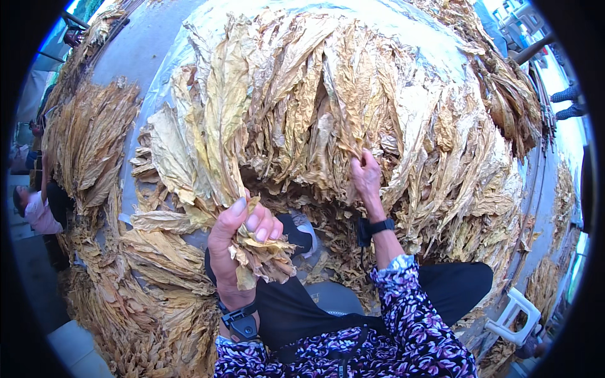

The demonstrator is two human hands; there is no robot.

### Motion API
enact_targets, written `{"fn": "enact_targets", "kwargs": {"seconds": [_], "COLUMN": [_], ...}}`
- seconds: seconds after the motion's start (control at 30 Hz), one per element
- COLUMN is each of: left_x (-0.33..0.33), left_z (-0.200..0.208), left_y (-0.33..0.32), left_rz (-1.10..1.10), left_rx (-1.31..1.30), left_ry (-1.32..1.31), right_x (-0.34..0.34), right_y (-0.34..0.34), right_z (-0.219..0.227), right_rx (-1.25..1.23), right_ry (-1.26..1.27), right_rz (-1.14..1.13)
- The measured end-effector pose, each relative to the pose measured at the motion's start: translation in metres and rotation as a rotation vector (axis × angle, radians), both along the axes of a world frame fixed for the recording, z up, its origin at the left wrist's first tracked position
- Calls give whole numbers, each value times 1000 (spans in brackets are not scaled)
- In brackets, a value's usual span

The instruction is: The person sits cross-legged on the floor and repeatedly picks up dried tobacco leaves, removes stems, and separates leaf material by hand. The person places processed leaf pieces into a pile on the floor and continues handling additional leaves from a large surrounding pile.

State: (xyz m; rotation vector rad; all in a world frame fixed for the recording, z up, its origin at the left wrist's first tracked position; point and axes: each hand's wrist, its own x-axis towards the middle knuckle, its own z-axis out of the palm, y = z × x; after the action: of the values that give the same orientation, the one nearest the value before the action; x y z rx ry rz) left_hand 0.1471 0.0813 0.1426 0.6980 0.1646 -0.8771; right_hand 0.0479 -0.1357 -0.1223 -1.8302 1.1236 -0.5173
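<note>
A bundle of dried tobacco leaves [220, 120], yellow and crinkled, rises from my left hand [236, 233]. Its fingers wrap round the gathered stem ends, which stick out below the fist. To the right, my right hand [367, 176] pinches the lower end of a single long brown-yellow leaf [345, 110], whose upper part lies against the large heap of dried leaves [422, 126]. That heap spreads in an arc in front of me, many leaves hanging with their ends toward me.
More leaf piles lie at the left [94, 138] and lower left [164, 315]. Clear plastic sheeting [435, 47] runs under the heap. A white plastic stool [513, 317] stands at lower right, near long thin poles [534, 195]. Another person [44, 208] is at the far left.
</note>
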Motion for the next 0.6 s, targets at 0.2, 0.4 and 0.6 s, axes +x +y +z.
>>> {"fn": "enact_targets", "kwargs": {"seconds": [0.2, 0.4, 0.6], "left_x": [-3, -11, -28], "left_z": [-9, -21, -52], "left_y": [-3, -13, -24], "left_rz": [-79, -131, -105], "left_rx": [-24, 85, 336], "left_ry": [54, 97, -51], "right_x": [-101, -117, -117], "right_y": [65, 102, 102], "right_z": [17, 38, 90], "right_rx": [774, 788, -350], "right_ry": [-246, -545, -266], "right_rz": [-245, -240, -4]}}
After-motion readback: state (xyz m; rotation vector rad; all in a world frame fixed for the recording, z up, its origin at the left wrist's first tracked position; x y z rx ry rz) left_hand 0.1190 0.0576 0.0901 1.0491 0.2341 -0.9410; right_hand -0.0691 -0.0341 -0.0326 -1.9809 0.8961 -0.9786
